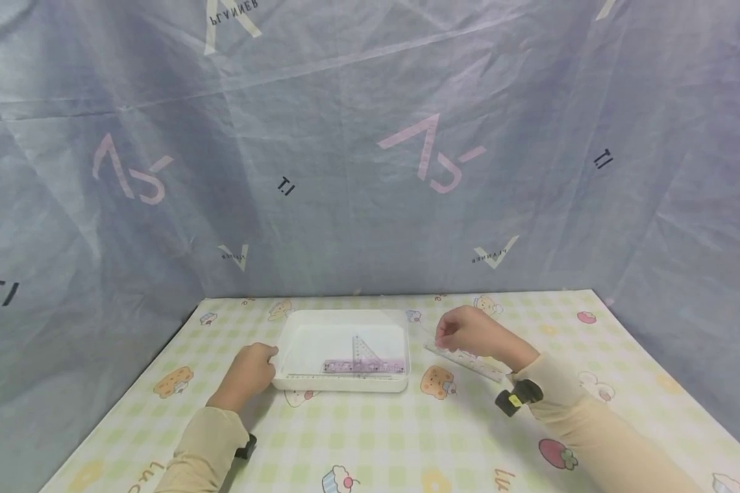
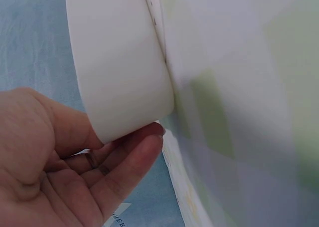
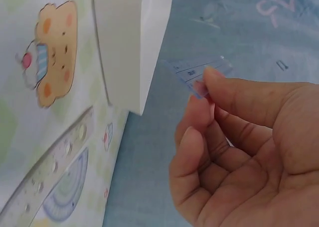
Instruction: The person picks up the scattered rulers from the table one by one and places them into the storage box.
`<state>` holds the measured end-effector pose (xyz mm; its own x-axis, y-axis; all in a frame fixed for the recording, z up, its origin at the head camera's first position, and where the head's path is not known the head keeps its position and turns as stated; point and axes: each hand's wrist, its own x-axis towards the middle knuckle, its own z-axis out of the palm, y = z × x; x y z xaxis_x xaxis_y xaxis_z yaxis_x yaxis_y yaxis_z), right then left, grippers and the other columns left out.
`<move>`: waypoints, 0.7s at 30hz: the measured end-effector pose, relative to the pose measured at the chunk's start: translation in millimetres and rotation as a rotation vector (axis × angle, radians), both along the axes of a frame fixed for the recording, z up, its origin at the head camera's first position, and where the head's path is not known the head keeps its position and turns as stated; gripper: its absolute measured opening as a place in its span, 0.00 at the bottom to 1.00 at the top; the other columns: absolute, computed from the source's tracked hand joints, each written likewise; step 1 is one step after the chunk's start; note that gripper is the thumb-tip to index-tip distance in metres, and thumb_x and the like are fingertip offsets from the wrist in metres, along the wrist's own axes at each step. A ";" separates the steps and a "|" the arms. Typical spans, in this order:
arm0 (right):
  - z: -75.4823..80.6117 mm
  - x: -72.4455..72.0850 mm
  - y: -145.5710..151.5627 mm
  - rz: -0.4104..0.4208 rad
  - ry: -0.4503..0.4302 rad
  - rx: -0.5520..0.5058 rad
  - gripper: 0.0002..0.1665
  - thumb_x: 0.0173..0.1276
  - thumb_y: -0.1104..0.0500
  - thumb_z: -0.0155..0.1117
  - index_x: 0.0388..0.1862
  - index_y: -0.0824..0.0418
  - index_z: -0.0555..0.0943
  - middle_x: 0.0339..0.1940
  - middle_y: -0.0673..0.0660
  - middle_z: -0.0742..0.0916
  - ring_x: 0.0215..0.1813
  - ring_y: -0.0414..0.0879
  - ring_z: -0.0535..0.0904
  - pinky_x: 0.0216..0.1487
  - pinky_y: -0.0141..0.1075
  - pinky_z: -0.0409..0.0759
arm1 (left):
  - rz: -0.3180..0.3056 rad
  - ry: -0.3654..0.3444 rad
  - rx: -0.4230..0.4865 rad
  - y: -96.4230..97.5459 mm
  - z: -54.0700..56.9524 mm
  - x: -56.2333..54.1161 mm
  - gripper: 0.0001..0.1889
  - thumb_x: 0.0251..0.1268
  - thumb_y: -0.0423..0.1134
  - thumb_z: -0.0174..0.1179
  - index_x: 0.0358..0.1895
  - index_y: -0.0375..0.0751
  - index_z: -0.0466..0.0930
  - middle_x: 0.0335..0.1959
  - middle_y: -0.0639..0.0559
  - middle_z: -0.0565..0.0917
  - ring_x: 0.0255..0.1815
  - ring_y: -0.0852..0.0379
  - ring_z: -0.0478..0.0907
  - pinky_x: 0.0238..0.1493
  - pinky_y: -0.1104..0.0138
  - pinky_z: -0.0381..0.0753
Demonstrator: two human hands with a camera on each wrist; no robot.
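Observation:
With thumb and fingers, my left hand (image 1: 251, 373) grips the left end of a white plastic tray (image 1: 345, 385). Inside the tray lie a purple ruler (image 1: 336, 366), a small set square (image 1: 359, 348) overlapping it, and a clear ruler along the front wall. My right hand (image 1: 469, 332), raised right of the tray, pinches a clear set square (image 3: 192, 75) between thumb and forefinger. Below that hand a clear ruler with round holes (image 1: 484, 370) lies on the table. Beside this ruler, a bluish protractor (image 3: 67, 192) shows in the right wrist view.
A green-checked cloth (image 1: 376, 445) with cartoon prints covers the table. Grey-blue fabric (image 1: 345, 205) hangs behind the table and at both sides. Dark wrist straps (image 1: 519, 397) sit over the sleeves.

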<state>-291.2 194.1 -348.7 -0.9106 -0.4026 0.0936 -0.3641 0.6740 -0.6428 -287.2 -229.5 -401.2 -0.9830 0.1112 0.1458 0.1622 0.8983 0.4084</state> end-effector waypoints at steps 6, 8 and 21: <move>-1.1 -10.8 -21.8 0.041 0.044 0.023 0.06 0.63 0.62 0.70 0.27 0.56 0.83 0.25 0.52 0.87 0.29 0.43 0.80 0.32 0.36 0.80 | -0.002 0.007 0.002 0.3 1.6 1.8 0.20 0.58 0.21 0.51 0.54 0.20 0.78 0.58 0.32 0.81 0.63 0.31 0.73 0.62 0.43 0.75; -2.8 -14.8 -28.5 0.055 0.057 0.035 0.06 0.63 0.62 0.70 0.26 0.55 0.83 0.24 0.49 0.86 0.28 0.41 0.80 0.33 0.36 0.80 | 0.002 0.006 0.002 0.3 1.6 2.0 0.20 0.58 0.21 0.51 0.54 0.20 0.79 0.58 0.31 0.81 0.63 0.31 0.73 0.62 0.43 0.74; -9.9 -25.3 -57.8 0.098 0.059 0.071 0.07 0.62 0.63 0.71 0.25 0.55 0.84 0.23 0.46 0.85 0.27 0.40 0.80 0.31 0.33 0.82 | 0.010 0.003 0.013 0.8 0.6 2.6 0.20 0.58 0.21 0.51 0.55 0.20 0.78 0.58 0.32 0.80 0.64 0.31 0.73 0.63 0.43 0.73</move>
<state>-316.5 136.3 -358.6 -0.8601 -0.4972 0.1138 -0.4663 0.6761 -0.5705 -284.6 -228.6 -400.6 -0.9837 0.0997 0.1498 0.1546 0.8946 0.4193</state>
